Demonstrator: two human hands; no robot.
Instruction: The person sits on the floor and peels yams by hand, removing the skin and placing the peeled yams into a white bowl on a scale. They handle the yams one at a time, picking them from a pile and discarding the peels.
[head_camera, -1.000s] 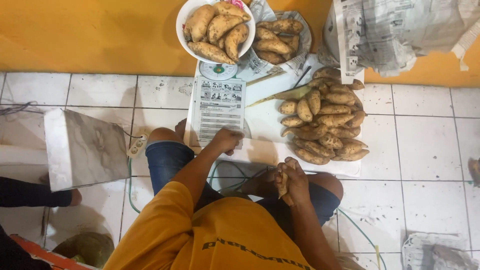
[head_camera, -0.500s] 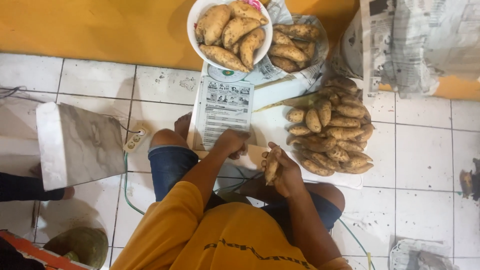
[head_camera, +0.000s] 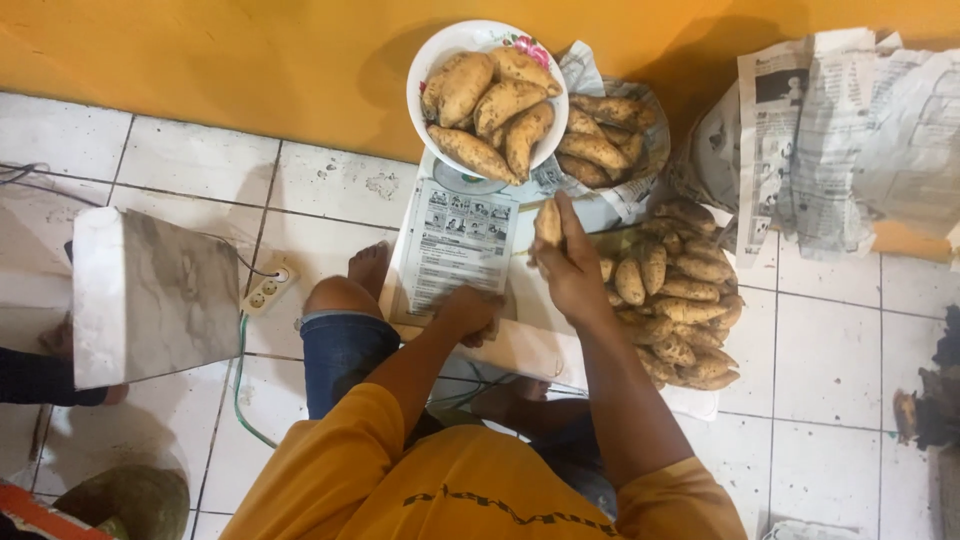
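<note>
Tan-brown sweet potatoes heaped on white paper, more piled in a white bowl with a pink floral rim. Mustard-yellow shirt, blue denim shorts, orange wall, white floor tiles, grey newsprint.

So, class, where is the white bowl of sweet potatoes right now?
The white bowl sits top centre in the head view, against the orange wall, left of a newspaper-lined basket.

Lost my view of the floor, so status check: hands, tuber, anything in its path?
Right hand raised, gripping one tuber. Left hand resting on the printed sheet. White bowl ahead already piled high; loose heap alongside on the right.
</note>
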